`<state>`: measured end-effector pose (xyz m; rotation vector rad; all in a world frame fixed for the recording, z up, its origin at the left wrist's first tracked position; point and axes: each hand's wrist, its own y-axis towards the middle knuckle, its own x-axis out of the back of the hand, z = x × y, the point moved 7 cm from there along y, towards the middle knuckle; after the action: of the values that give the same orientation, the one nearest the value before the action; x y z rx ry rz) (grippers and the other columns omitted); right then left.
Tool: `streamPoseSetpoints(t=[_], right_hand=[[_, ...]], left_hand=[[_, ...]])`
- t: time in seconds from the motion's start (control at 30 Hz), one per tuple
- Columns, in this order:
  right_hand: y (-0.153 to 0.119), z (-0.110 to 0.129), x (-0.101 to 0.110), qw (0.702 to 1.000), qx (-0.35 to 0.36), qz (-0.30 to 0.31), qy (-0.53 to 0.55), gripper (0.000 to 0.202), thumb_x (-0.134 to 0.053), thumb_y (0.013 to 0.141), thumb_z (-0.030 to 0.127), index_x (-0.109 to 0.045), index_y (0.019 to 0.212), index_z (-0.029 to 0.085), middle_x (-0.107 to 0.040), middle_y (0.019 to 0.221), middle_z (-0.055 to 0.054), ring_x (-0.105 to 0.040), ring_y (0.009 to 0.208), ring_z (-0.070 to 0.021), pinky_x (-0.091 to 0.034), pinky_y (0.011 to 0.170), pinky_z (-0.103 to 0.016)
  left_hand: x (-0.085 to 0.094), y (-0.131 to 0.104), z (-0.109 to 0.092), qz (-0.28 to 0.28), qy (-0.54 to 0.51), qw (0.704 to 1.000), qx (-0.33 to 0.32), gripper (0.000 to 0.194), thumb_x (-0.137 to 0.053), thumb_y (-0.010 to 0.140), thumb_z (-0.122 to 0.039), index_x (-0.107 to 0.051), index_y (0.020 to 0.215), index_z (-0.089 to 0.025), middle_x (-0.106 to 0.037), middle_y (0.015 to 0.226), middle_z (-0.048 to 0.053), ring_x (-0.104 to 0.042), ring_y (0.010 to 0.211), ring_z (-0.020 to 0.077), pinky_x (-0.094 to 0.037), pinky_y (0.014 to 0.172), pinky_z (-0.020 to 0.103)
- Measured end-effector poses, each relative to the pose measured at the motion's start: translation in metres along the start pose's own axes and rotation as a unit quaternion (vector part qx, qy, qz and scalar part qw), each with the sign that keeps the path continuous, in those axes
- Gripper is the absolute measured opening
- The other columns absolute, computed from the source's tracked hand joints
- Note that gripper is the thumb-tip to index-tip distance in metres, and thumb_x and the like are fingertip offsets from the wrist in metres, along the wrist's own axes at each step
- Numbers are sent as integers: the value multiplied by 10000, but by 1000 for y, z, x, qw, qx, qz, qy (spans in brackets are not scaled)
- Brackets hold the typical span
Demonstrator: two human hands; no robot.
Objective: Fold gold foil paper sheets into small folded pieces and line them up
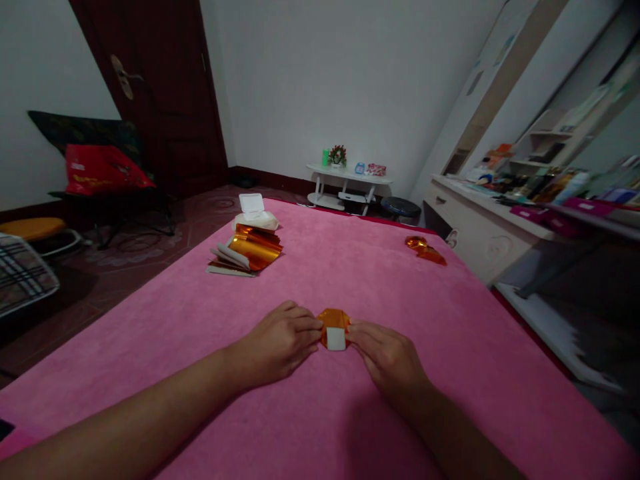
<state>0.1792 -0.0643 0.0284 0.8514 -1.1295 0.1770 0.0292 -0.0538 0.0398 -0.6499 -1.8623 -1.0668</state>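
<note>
A small piece of shiny orange foil [334,317] with a whitish square [336,339] at its near side lies on the pink cloth [310,413]. From the left, my left hand [287,337] has its fingers together and pressed on the foil's left edge. The fingertips of my right hand [387,353] pinch the right edge beside the white square. Farther off at the left is a stack of orange foil sheets [257,248] with grey-white backing, in front of an open white packet [255,217]. Folded orange foil pieces [425,250] rest at the far right of the cloth.
Along the right stands a white dresser [490,227] crowded with bottles and boxes. A low white table [350,175] with a small plant is by the far wall, near a dark round stool [401,207]. On the left, a chair holds a red bag [103,170].
</note>
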Motion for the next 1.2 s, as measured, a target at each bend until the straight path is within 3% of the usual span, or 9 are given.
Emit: streamPoseSetpoints(t=[0.2,0.47,0.7,0.93,1.1,1.2], right_hand=[[0,-2,-2,999,-47,12,17,225,-465,904,128,-675,968,178,-702,965,-66,-645,901,-160,-504,839,-283],[0,-15,-7,986,-124,8,111,207,-517,857,82,-684,928,183,-637,908,-48,-588,865,-152,-492,775,-275],[1,-25,-7,979,-163,5,121,194,-567,832,84,-715,867,204,-622,856,-28,-573,840,-150,-476,751,-272],[0,-38,-9,966,-207,-7,152,183,-642,786,100,-736,833,249,-614,788,4,-566,796,-142,-445,740,-270],[2,-43,-11,955,-245,-12,167,128,-641,788,136,-723,754,229,-619,749,17,-571,756,-129,-427,732,-262],[3,-44,-12,953,-260,-9,153,112,-632,793,166,-708,730,219,-630,760,13,-576,769,-136,-421,728,-266]], left_hand=[[-12,2,1,28,-12,1000,0,240,-459,926,-196,-638,1084,-222,-695,1000,57,-608,923,171,-404,848,330],[-17,5,21,-13,-87,991,102,210,-628,801,-220,-697,996,-260,-703,867,21,-626,790,167,-458,764,309],[-13,6,18,-25,-71,991,110,184,-587,828,-223,-703,966,-258,-678,1008,28,-628,861,164,-483,784,294],[-18,4,19,-27,-53,992,112,228,-549,846,-193,-700,1008,-247,-670,966,44,-592,880,176,-482,789,303],[-15,6,27,-40,-70,983,167,134,-574,827,-218,-707,837,-211,-636,889,45,-570,844,176,-466,723,284],[-15,9,32,-43,-87,977,189,176,-541,842,-219,-681,739,-189,-627,816,40,-568,799,168,-452,702,276]])
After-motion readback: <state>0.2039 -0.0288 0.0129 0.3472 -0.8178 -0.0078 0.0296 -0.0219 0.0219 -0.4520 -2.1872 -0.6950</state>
